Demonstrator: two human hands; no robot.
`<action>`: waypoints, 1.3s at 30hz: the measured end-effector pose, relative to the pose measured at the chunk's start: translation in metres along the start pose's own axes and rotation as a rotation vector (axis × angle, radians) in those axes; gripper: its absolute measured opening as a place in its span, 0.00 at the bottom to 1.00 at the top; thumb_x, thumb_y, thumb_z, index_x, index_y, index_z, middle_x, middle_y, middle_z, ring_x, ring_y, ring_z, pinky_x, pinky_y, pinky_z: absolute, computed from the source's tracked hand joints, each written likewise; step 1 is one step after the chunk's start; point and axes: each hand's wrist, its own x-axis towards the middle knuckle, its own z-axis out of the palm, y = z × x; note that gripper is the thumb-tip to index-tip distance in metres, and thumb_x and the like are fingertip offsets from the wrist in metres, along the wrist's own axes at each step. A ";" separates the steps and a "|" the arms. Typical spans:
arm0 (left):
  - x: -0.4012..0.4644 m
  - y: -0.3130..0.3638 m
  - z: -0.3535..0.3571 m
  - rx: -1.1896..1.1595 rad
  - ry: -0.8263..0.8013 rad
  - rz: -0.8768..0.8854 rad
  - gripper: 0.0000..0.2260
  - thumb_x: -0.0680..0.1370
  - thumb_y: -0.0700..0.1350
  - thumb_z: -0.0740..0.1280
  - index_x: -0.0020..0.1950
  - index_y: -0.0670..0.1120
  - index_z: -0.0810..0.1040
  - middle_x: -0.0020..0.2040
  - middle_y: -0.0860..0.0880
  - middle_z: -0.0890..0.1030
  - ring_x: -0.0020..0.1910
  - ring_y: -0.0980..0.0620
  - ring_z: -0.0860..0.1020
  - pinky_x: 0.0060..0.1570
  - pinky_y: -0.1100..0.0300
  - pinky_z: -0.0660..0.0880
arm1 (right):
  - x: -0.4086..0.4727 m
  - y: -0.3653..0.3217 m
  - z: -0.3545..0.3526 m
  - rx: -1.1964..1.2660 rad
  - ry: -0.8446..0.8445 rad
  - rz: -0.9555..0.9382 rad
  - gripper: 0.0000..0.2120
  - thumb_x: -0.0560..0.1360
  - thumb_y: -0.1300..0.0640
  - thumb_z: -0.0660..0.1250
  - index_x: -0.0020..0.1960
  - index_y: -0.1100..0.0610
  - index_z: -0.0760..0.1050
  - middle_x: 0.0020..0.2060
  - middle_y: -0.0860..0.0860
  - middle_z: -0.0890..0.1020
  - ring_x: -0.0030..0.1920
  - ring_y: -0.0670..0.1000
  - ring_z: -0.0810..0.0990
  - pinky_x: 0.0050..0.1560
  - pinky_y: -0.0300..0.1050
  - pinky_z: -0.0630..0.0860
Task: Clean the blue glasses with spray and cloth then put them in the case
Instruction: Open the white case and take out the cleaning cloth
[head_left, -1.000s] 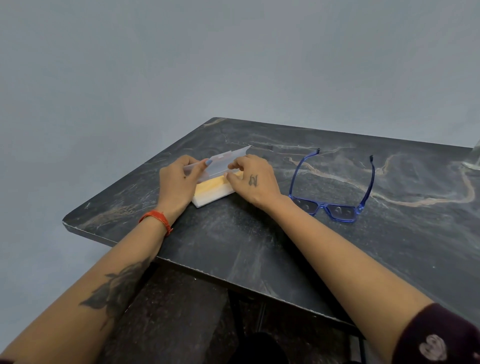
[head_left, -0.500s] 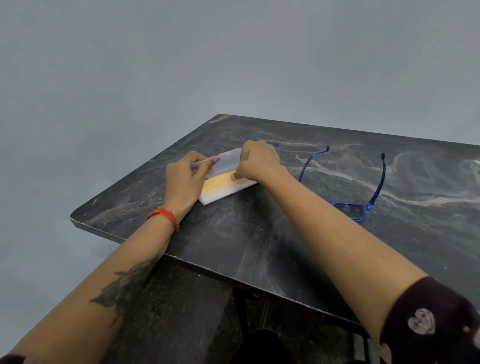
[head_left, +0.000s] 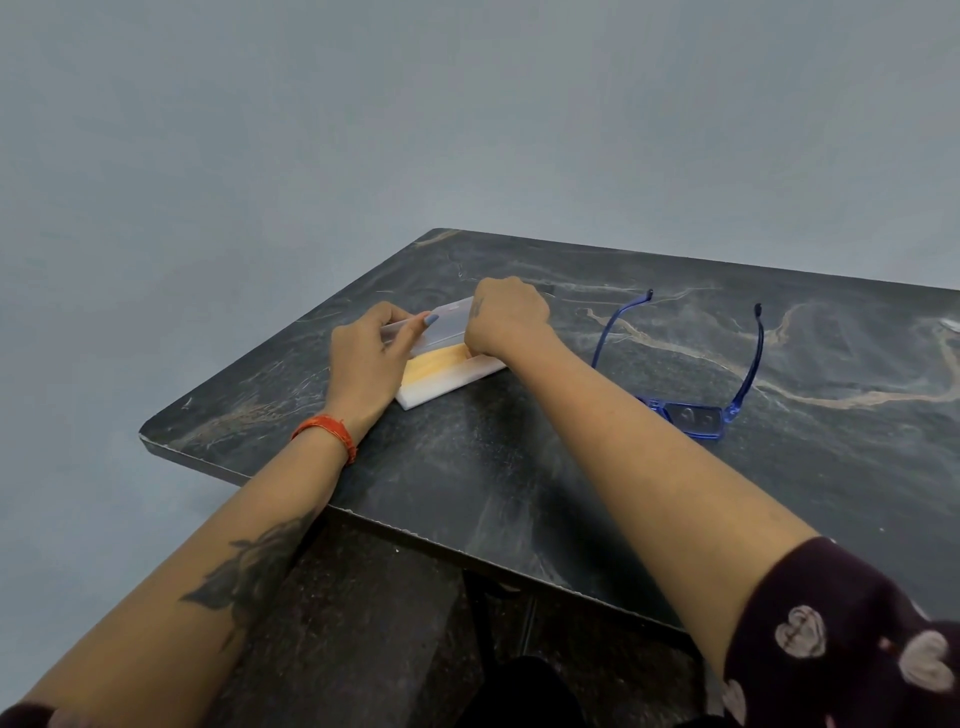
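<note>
A white glasses case (head_left: 441, 382) with a translucent lid (head_left: 441, 330) lies on the dark marble table (head_left: 467, 478) near its far left part. The lid is raised and something yellow-orange (head_left: 436, 366) shows inside. My left hand (head_left: 366, 358) grips the lid's left end. My right hand (head_left: 506, 317) is curled over the lid's right end. The blue glasses (head_left: 693, 413) rest to the right of the case with both arms spread open, lenses toward me; my right forearm hides part of the frame. No spray bottle is in view.
The table's near edge (head_left: 415, 530) runs diagonally in front of me, with a dark stone base (head_left: 337, 623) under it. A grey floor surrounds the table. A pale object (head_left: 950, 325) barely shows at the right border.
My right hand has shifted farther over the lid's far right end, now knuckles up. The lid stays raised. The view has shifted, so a clear object at the right edge has slid almost out.
</note>
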 end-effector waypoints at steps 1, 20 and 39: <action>0.000 0.001 0.000 0.000 -0.001 0.002 0.12 0.75 0.53 0.67 0.42 0.44 0.80 0.42 0.48 0.83 0.40 0.53 0.76 0.35 0.75 0.65 | 0.000 0.000 0.000 -0.004 0.003 0.001 0.11 0.74 0.62 0.61 0.56 0.59 0.75 0.53 0.56 0.78 0.54 0.55 0.76 0.42 0.43 0.70; -0.002 0.000 -0.001 0.009 -0.022 0.010 0.10 0.75 0.52 0.67 0.42 0.46 0.79 0.41 0.49 0.82 0.39 0.51 0.78 0.34 0.71 0.65 | -0.018 0.018 0.024 0.276 0.110 -0.141 0.07 0.75 0.60 0.60 0.51 0.61 0.73 0.48 0.57 0.80 0.49 0.57 0.75 0.41 0.43 0.67; -0.011 0.006 -0.004 0.081 -0.028 0.089 0.10 0.77 0.46 0.65 0.54 0.48 0.82 0.53 0.51 0.83 0.55 0.53 0.78 0.54 0.62 0.70 | -0.043 0.028 0.016 0.538 0.480 -0.235 0.03 0.72 0.59 0.66 0.41 0.58 0.77 0.36 0.47 0.74 0.37 0.46 0.69 0.35 0.29 0.60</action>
